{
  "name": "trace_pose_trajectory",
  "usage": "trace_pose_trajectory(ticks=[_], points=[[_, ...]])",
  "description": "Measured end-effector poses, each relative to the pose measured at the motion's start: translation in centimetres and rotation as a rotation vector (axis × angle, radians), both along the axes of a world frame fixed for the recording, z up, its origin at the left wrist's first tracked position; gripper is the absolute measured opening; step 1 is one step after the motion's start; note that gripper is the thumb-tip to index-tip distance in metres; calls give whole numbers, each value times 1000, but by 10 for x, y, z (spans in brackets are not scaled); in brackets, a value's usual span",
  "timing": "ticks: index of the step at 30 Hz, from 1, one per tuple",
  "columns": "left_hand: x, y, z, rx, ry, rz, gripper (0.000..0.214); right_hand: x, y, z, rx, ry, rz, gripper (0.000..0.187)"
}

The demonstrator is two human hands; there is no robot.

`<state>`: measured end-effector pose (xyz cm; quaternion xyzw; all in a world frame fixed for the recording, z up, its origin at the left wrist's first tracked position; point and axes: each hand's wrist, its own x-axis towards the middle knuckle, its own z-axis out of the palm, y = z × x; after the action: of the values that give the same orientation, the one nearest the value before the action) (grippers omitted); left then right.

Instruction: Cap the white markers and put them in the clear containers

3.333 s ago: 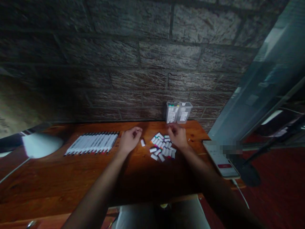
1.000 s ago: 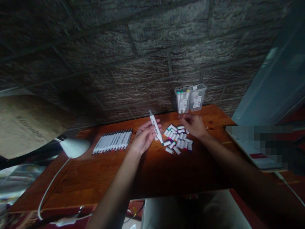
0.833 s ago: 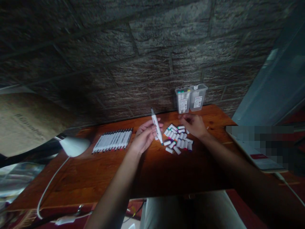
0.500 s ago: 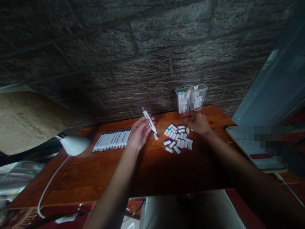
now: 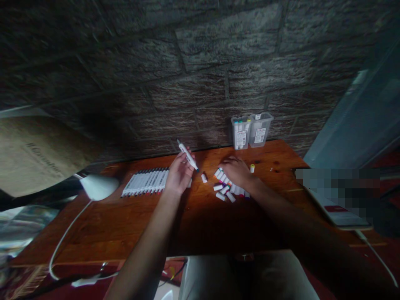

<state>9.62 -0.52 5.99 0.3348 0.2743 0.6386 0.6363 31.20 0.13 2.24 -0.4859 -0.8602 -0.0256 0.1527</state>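
Tilted between the fingers of my left hand (image 5: 180, 171) is a white marker (image 5: 188, 156), its dark lower tip bare and pointing down to the right. Loose white marker caps (image 5: 221, 196) with coloured ends lie in a heap on the table. My right hand (image 5: 236, 171) reaches over the heap's far side, fingers curled down onto the caps; whatever they grip is hidden. One cap (image 5: 204, 178) lies apart between my hands, and a yellow-ended cap (image 5: 252, 168) sits right of my right hand. Left of my left hand is a row of white markers (image 5: 145, 182).
Two clear plastic cases (image 5: 260, 132) stand against the brick wall, the left one holding several markers. A lamp (image 5: 99, 187) with its white cord is at the left. A tablet-like device (image 5: 346, 214) lies at the wooden table's (image 5: 218, 229) right edge.
My right hand has moved left and nearer, from beside the cases onto the cap heap. My left hand has shifted slightly left with the marker.
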Motion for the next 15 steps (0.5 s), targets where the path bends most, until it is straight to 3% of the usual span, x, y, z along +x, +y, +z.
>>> trace_pose_trajectory(ticks=[10,15], points=[[9,-4,-4,-13,135,-82,26,4,-2,0,-2,94,3,16],[11,-5,-8,36,155,-76,27,12,-11,8,74,434,158,22]])
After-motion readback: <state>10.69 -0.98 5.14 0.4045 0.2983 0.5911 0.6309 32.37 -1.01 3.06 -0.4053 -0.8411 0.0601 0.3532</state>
